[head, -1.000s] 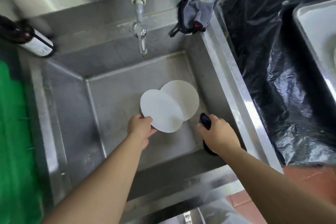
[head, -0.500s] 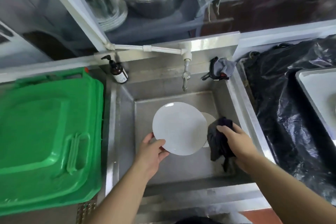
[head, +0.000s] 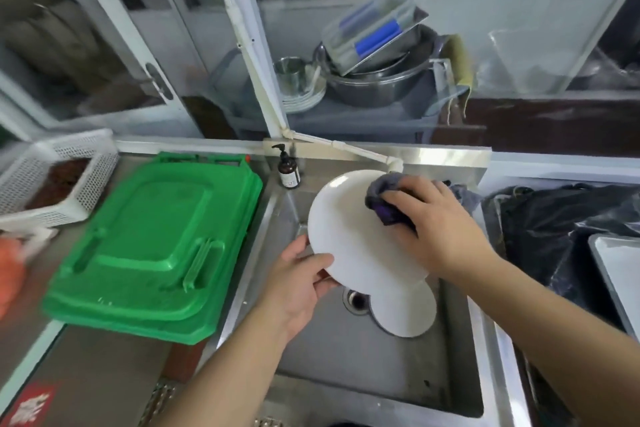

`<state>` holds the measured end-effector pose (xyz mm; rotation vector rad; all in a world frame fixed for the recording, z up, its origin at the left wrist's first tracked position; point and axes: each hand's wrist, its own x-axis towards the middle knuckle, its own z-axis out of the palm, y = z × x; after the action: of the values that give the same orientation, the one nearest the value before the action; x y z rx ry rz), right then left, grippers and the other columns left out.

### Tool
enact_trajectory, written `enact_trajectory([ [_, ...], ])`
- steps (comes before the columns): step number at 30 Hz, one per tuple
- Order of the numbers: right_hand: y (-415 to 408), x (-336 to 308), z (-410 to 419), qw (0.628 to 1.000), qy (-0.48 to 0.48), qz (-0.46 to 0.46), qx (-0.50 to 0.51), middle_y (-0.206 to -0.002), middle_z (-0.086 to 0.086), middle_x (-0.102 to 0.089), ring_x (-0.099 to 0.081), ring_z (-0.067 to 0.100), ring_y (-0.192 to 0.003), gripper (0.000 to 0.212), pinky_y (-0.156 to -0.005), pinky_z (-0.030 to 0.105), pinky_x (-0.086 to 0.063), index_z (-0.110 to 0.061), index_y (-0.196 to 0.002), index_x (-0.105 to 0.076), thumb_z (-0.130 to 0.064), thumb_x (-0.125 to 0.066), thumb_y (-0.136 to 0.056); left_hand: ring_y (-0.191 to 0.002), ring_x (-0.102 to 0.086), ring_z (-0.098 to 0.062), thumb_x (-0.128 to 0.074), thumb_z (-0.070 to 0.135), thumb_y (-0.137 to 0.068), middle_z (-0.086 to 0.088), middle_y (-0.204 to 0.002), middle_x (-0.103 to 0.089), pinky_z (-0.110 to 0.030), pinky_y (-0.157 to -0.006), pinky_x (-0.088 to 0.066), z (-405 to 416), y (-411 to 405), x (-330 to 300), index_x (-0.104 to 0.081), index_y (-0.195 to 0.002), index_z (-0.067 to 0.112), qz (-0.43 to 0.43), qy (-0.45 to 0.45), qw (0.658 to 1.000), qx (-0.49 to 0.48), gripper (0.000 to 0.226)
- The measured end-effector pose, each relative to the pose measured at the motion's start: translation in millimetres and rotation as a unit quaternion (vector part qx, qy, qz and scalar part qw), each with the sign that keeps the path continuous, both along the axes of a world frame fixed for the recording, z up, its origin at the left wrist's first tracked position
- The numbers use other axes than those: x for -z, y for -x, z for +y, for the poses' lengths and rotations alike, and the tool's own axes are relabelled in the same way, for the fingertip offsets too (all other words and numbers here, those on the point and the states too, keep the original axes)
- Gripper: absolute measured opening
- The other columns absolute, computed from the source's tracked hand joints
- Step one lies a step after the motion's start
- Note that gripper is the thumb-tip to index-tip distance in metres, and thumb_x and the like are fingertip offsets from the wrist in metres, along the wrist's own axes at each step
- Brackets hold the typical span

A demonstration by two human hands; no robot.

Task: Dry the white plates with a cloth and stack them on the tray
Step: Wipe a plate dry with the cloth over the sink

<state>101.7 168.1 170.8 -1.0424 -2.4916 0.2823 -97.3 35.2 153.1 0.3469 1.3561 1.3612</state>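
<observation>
A white plate [head: 349, 229] is held tilted above the steel sink [head: 346, 367]. My left hand [head: 298, 281] grips its lower left rim, thumb on the face. My right hand [head: 440, 225] presses a dark purple cloth [head: 384, 198] against the plate's upper right face, fingers curled over the cloth. A second white plate [head: 405, 312] lies on the sink floor beside the drain [head: 355, 300], partly hidden by the held plate. A pale tray [head: 620, 274] shows at the right edge.
A green plastic lid [head: 152, 243] lies on the counter left of the sink. A brown pump bottle [head: 288, 170] stands at the sink's back corner. Black plastic sheeting [head: 554, 229] covers the right side. A white basket [head: 52, 180] sits far left. Metal bowls are behind the glass.
The plate has been lifted out of the sink and tilted up. My right hand brought the cloth from beside the plate onto its face. The view has tipped upward.
</observation>
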Motion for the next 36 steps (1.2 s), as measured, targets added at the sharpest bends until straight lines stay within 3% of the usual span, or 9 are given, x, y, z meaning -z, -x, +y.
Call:
enact_trajectory([
  [6, 6.1, -17.1, -13.9, 0.999, -0.028, -0.028, 0.004, -0.133, 0.009, -0.057, -0.063, 0.041, -0.105, 0.045, -0.083, 0.052, -0.057, -0.029, -0.136, -0.063, -0.029, -0.073, -0.092, -0.098, -0.072, -0.031, -0.055, -0.015, -0.093, -0.017, -0.112, -0.077, -0.039, -0.076, -0.065, -1.7, 1.7, -35.2, -0.069, -0.122, 0.014, -0.008, -0.050, 0.999, -0.011, 0.043],
  [9, 6.6, -21.5, -42.0, 1.000, -0.010, 0.001, -0.006, -0.132, 0.003, -0.055, -0.064, 0.035, -0.100, 0.043, -0.070, 0.046, -0.060, -0.032, -0.132, -0.063, -0.040, -0.062, -0.090, -0.103, -0.073, -0.034, -0.056, -0.014, -0.093, -0.019, -0.114, -0.076, -0.041, -0.077, -0.063, 2.0, 4.4, -44.8, -0.071, -0.123, 0.016, -0.001, -0.060, 0.998, -0.002, 0.045],
  [12, 23.4, -28.6, -65.6, 0.999, 0.005, 0.030, -0.028, -0.128, -0.001, -0.056, -0.064, 0.028, -0.099, 0.043, -0.072, 0.037, -0.059, -0.031, -0.129, -0.065, -0.045, -0.056, -0.089, -0.099, -0.074, -0.032, -0.052, -0.015, -0.093, -0.016, -0.110, -0.077, -0.042, -0.076, -0.062, 4.9, 7.7, -55.2, -0.074, -0.118, 0.018, 0.032, -0.077, 0.996, 0.036, 0.047],
  [14, 42.6, -37.0, -66.7, 0.998, 0.007, 0.052, -0.044, -0.126, 0.002, -0.059, -0.064, 0.026, -0.101, 0.041, -0.081, 0.033, -0.056, -0.027, -0.128, -0.069, -0.041, -0.061, -0.090, -0.092, -0.076, -0.025, -0.050, -0.015, -0.095, -0.014, -0.105, -0.079, -0.038, -0.072, -0.062, 2.4, 10.0, -60.4, -0.075, -0.113, 0.019, 0.043, -0.089, 0.993, 0.061, 0.046],
  [18, 78.9, -59.3, -46.3, 0.996, -0.042, 0.066, -0.042, -0.127, 0.006, -0.060, -0.064, 0.030, -0.105, 0.044, -0.090, 0.040, -0.055, -0.022, -0.128, -0.071, -0.025, -0.065, -0.085, -0.082, -0.074, -0.021, -0.050, -0.017, -0.094, -0.014, -0.095, -0.079, -0.036, -0.067, -0.062, -4.9, 19.7, -63.7, -0.078, -0.102, 0.019, 0.047, -0.100, 0.990, 0.089, 0.046],
  [22, 98.0, -87.4, -18.9, 0.991, -0.109, 0.076, 0.010, -0.126, 0.009, -0.059, -0.064, 0.037, -0.093, 0.045, -0.080, 0.042, -0.056, -0.019, -0.128, -0.071, -0.014, -0.072, -0.084, -0.092, -0.073, -0.024, -0.052, -0.017, -0.092, -0.017, -0.105, -0.078, -0.041, -0.073, -0.062, -5.5, 34.7, -73.9, -0.078, -0.109, 0.018, 0.044, -0.130, 0.987, 0.089, 0.047],
  [27, 100.2, -115.6, 6.6, 0.980, -0.163, 0.079, 0.088, -0.125, 0.009, -0.060, -0.065, 0.041, -0.091, 0.039, -0.073, 0.044, -0.057, -0.020, -0.126, -0.071, -0.018, -0.063, -0.088, -0.094, -0.072, -0.026, -0.052, -0.017, -0.092, -0.016, -0.109, -0.077, -0.039, -0.072, -0.062, 0.6, 53.4, -96.2, -0.078, -0.110, 0.016, 0.025, -0.173, 0.982, 0.068, 0.046],
  [33, 76.4, -121.6, 2.0, 0.974, -0.149, 0.051, 0.164, -0.116, 0.008, -0.063, -0.064, 0.041, -0.080, 0.037, -0.064, 0.040, -0.054, -0.021, -0.118, -0.075, -0.017, -0.075, -0.081, -0.091, -0.074, -0.029, -0.052, -0.018, -0.092, -0.013, -0.107, -0.078, -0.042, -0.068, -0.064, 12.5, 63.2, -116.5, -0.073, -0.120, 0.011, 0.029, -0.198, 0.980, 0.018, 0.045],
  [36, 67.9, -111.4, -19.3, 0.981, -0.101, 0.042, 0.157, -0.114, 0.006, -0.064, -0.066, 0.040, -0.082, 0.037, -0.068, 0.039, -0.055, -0.023, -0.116, -0.076, -0.018, -0.076, -0.079, -0.096, -0.073, -0.031, -0.053, -0.018, -0.091, -0.011, -0.110, -0.078, -0.041, -0.070, -0.064, 19.7, 65.9, -117.8, -0.074, -0.120, 0.015, 0.032, -0.195, 0.980, -0.009, 0.048],
])
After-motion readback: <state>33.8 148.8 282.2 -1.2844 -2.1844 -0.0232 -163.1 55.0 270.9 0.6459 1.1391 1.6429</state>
